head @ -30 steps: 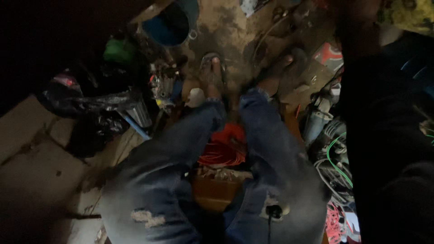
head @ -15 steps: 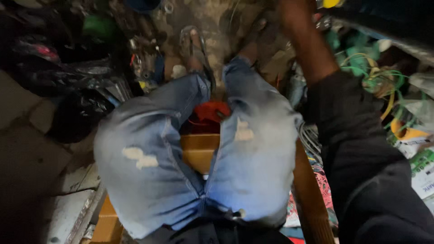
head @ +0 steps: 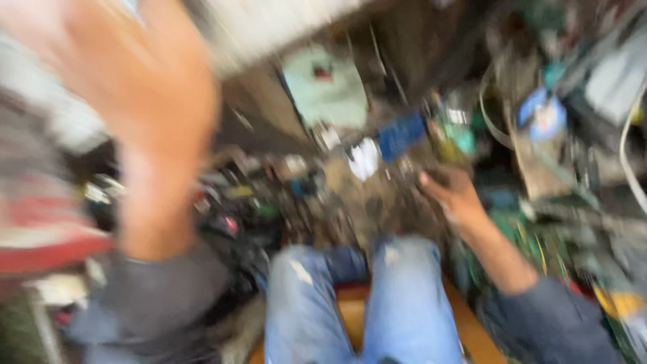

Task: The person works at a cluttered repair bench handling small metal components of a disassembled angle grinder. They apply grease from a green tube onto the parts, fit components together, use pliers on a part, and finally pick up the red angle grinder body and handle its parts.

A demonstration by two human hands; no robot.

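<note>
Now | left hand (head: 158,87) raised, spread, empty | right hand (head: 453,195) in scrap pile (head: 350,195), grip unclear

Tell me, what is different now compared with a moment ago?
The left hand has come up, raised open close to the camera. The right hand has come down to the cluttered floor, seemingly closing on something small; blur hides what. The view has swung and brightened. The person stays seated, blue jeans over the orange seat.
</note>
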